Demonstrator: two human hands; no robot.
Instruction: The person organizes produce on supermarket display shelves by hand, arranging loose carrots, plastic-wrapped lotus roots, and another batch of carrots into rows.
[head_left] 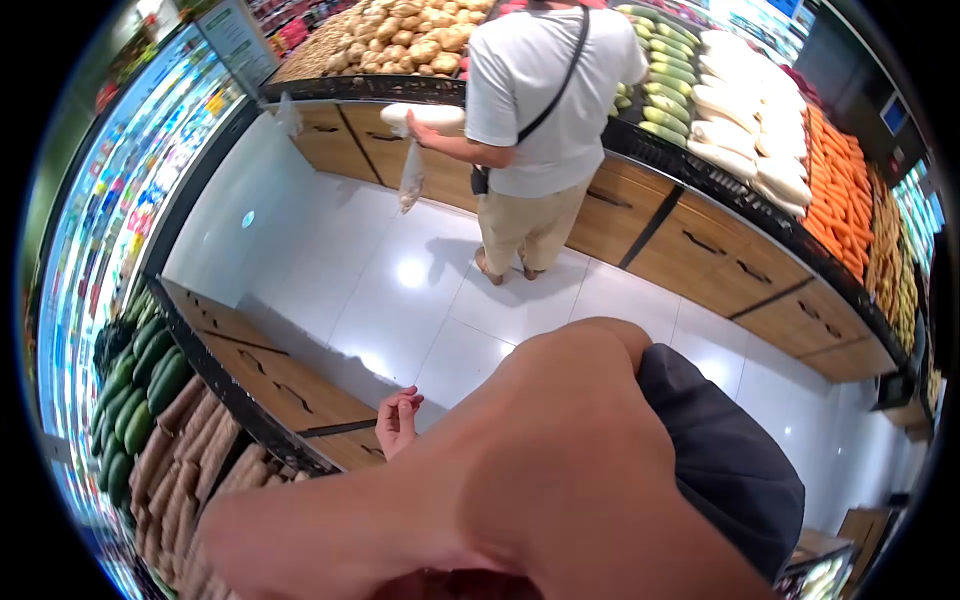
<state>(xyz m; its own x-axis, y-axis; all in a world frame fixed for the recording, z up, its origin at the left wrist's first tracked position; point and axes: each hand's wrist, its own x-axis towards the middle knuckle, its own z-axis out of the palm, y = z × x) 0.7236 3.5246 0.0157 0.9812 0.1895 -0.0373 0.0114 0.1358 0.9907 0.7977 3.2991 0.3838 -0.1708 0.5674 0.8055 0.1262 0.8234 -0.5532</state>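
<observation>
My left hand [397, 423] is low at the left, in front of a wooden produce stand [270, 378]. Its fingers are loosely curled, the thumb lies near them, and nothing shows in it. My bare raised arm [560, 430], which looks like the right one, fills the lower middle, and its hand is out of view. Dark cloth [715, 450] lies at its right side. Nearest to my left hand are long brown roots [185, 465] and dark green gourds [135, 390] on the stand.
Ahead, another person [555, 100] in a white shirt holds a large white radish [425, 117] and a plastic bag [411, 180]. Potatoes [405, 40], pale green gourds [668, 85], white radishes [735, 110] and carrots [835, 190] fill the far counter. A lit refrigerated shelf [120, 200] stands left.
</observation>
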